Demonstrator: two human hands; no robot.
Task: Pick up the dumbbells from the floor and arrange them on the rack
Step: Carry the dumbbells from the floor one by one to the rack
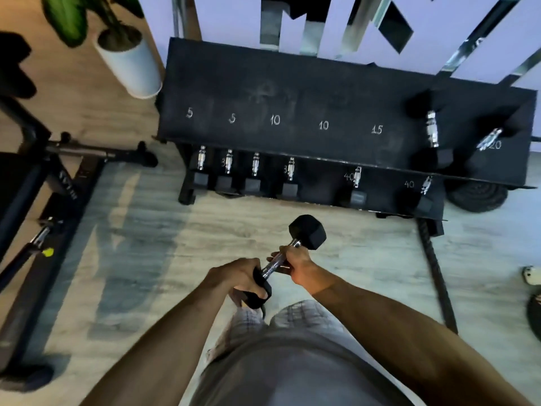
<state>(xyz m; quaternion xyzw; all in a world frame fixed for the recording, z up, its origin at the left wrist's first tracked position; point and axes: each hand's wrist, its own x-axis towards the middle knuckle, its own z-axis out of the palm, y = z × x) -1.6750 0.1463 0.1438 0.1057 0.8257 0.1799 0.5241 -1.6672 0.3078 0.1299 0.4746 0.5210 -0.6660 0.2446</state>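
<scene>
Both hands (240, 276) (295, 263) hold dumbbell (307, 231) nr rack (292, 92).

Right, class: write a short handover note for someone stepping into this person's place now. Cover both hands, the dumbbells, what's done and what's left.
Left hand: closed over the near head of a dumbbell.
Right hand: gripping its chrome handle. The dumbbell is held off the floor, in front of the rack.
Done: two dumbbells lie on the top shelf at the right end, one left of the other; six sit on the lower shelf.
Left: shelve the held one. Top-shelf spots marked 5, 5, 10, 10, 15 are bare. Its weight is unreadable.
</scene>
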